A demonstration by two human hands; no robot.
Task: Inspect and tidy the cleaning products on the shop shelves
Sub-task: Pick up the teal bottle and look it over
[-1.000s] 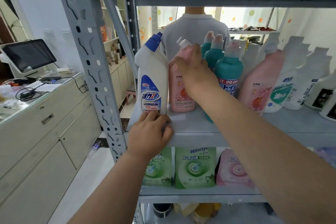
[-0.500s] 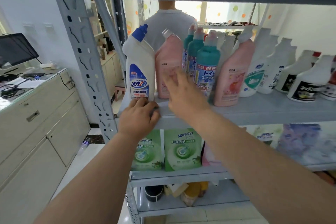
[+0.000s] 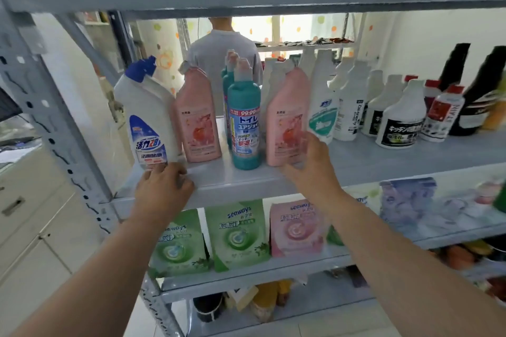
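The left grip [image 3: 164, 189] lies on the front lip of the shelf [image 3: 246, 182], fingers loosely bent and holding nothing, fingertips at the foot of a white bottle [image 3: 149, 120] with a blue angled cap. The right grip [image 3: 312, 169], fingers spread apart, is at the lower side of a pink bottle [image 3: 286, 117]; blur hides whether it touches. Between the two stand a second pink bottle [image 3: 198, 117] and a teal bottle [image 3: 244, 123], all upright. Farther right stand white refill bottles [image 3: 347, 107].
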